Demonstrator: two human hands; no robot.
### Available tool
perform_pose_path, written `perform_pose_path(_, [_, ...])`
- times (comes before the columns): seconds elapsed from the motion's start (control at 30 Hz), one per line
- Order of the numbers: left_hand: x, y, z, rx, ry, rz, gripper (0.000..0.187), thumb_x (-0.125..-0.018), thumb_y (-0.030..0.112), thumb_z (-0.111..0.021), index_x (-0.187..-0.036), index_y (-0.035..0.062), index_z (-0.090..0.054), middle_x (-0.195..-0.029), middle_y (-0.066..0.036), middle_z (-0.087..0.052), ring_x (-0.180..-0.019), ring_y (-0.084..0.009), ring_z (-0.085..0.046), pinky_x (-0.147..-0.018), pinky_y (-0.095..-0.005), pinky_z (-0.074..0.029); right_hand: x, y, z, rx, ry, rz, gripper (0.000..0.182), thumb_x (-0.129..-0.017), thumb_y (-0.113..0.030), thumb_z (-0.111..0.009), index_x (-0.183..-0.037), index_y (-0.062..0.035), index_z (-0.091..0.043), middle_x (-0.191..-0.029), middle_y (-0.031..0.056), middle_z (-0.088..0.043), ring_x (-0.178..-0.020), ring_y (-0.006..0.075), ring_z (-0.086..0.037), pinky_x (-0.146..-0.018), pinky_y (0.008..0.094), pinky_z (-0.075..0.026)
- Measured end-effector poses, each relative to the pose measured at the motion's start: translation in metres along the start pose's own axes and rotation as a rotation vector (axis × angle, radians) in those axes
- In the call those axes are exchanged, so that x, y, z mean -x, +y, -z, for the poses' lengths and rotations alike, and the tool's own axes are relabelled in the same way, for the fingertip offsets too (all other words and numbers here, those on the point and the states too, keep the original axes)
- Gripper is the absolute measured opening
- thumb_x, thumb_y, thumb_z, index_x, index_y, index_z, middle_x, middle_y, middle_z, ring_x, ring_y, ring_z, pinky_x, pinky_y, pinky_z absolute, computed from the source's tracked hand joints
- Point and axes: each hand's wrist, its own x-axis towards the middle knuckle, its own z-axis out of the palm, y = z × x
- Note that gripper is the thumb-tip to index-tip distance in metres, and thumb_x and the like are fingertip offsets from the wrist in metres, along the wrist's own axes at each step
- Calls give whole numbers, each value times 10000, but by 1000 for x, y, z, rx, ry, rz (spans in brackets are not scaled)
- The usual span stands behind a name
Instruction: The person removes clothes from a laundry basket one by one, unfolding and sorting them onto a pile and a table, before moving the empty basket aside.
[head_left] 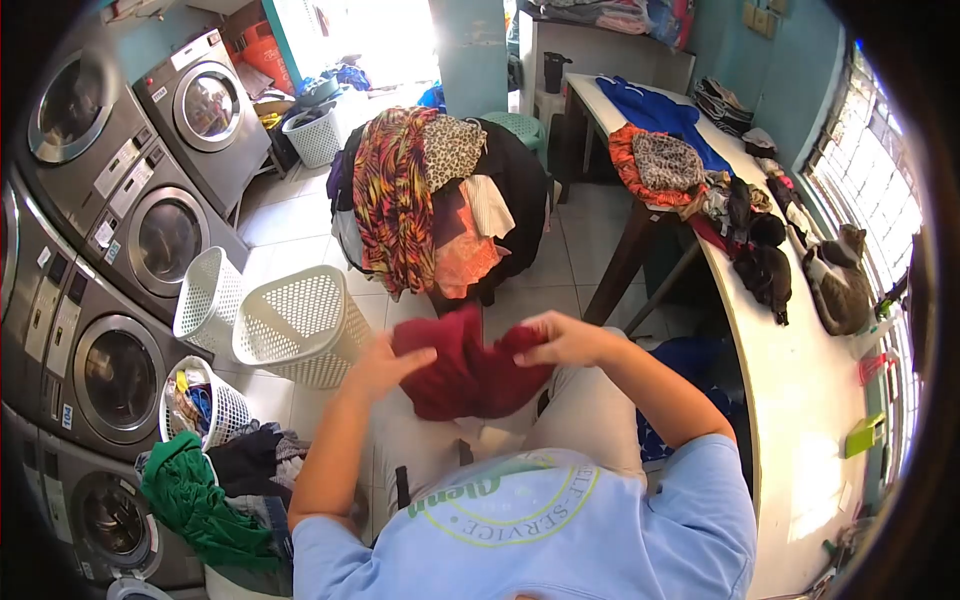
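A dark red cloth garment (465, 365) hangs bunched over my lap, held between both hands. My left hand (388, 364) grips its left side, with the thumb lying on top and the fingers partly hidden. On the right side, my right hand (562, 340) pinches the cloth between thumb and fingers. The garment's exact kind cannot be made out. Just beyond it stands a large heap of clothes with a patterned multicolour cloth (390, 190), a leopard-print cloth (455, 150) and an orange piece (465, 255).
White laundry baskets (300, 320) stand to my left, before stacked washing machines (115, 370). A green garment (195, 500) tops a pile at lower left. Along the right runs a long table (770, 400) bearing clothes, a cat (838, 280) and a green object (864, 436).
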Motion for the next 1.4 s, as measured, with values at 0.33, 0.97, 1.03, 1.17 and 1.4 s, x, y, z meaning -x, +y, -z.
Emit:
perform_pose_path(0.33, [22, -58, 9, 5, -816, 459, 370, -877, 157, -659, -1214, 35, -571, -1095, 6, -637, -975, -83, -565, -866, -268, -469, 25, 16, 16, 185, -540, -257, 292, -908, -67, -585, -1199, -63, -560, -1018, -42, -610, -871, 33, -547, -751, 220, -489])
perform_pose_path(0.97, [-203, 5, 138, -396, 300, -213, 527, -863, 244, -670, -1308, 53, -461, -1239, -107, -511, -1078, -194, -541, -916, -320, -448, -120, -7, 205, 378, 257, 83, 653, -878, -461, -609, -1364, -63, -432, -1310, 95, -503, -1188, 204, -470, -989, 366, -381])
perform_pose_path(1.03, [-173, -60, 107, -443, 21, 106, 580, -849, 318, -684, -1302, 38, -455, -1246, -95, -529, -1114, -202, -518, -953, -369, -431, -74, 37, 172, 605, 207, -167, 625, -888, -454, -589, -1310, -7, -480, -1303, 137, -530, -1206, 238, -496, -1020, 353, -387])
perform_pose_path(1.17, [-86, -214, 70, -669, -436, 386, 593, -864, 504, -599, -1297, 106, -522, -1179, -150, -608, -1192, -259, -507, -1015, -380, -385, 12, 101, 122, 931, 283, -864, 595, -830, -479, -628, -1297, -125, -527, -1357, 146, -480, -1274, 316, -429, -1036, 503, -348])
perform_pose_path(1.4, [-31, -201, -11, -1299, -219, 287, 438, -840, 414, -604, -1146, 101, -624, -1152, -130, -622, -1121, -301, -551, -971, -480, -374, 67, 191, 63, 1165, 1160, -422, 464, -825, -353, -621, -1239, -148, -575, -1439, 100, -383, -1335, 380, -318, -973, 584, -361])
